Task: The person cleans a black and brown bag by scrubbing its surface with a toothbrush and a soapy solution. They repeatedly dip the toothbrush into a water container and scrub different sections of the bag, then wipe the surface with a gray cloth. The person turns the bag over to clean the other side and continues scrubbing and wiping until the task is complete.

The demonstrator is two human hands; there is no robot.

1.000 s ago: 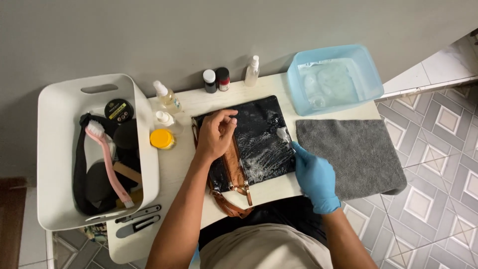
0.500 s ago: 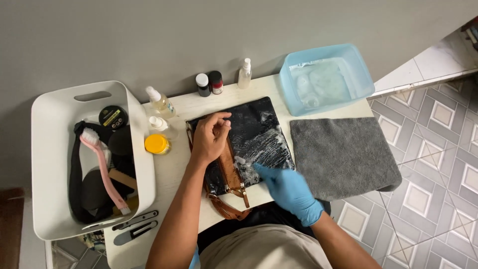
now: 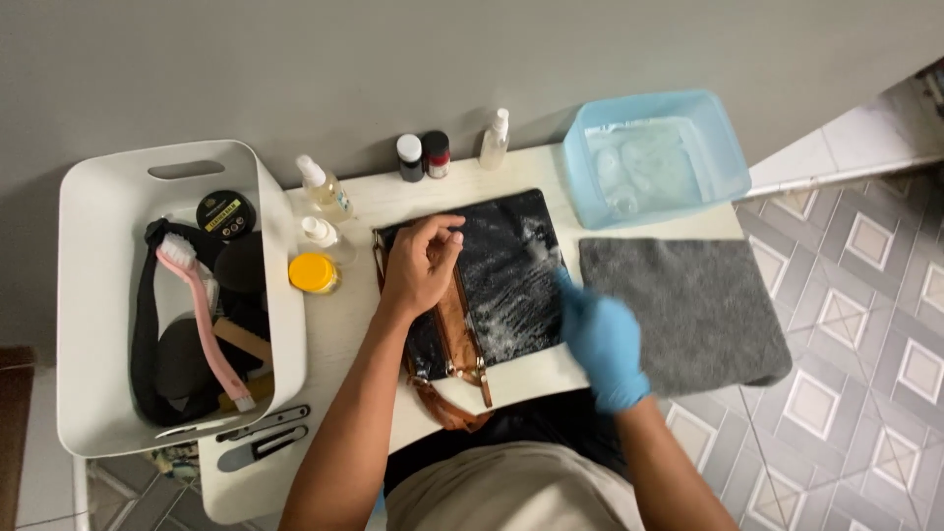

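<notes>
A black bag (image 3: 506,285) with brown straps (image 3: 457,329) lies flat on the white table (image 3: 339,344), its surface streaked with white foam. My bare left hand (image 3: 418,270) presses on the bag's left part, fingers curled near its top edge. My right hand (image 3: 602,339), in a blue glove, is at the bag's right edge and blurred by motion. It holds what looks like a small light-tipped brush (image 3: 544,254) against the leather.
A grey cloth (image 3: 688,305) lies right of the bag, with a blue tub (image 3: 659,162) of water behind it. A white basket (image 3: 280,295) at left holds a pink brush (image 3: 202,305). A yellow-lidded jar (image 3: 313,272), spray bottles (image 3: 324,189) and small bottles (image 3: 410,157) stand behind.
My gloved right hand swept from the bag's right edge toward its lower middle, then back up to the right edge. My left hand stayed on the bag.
</notes>
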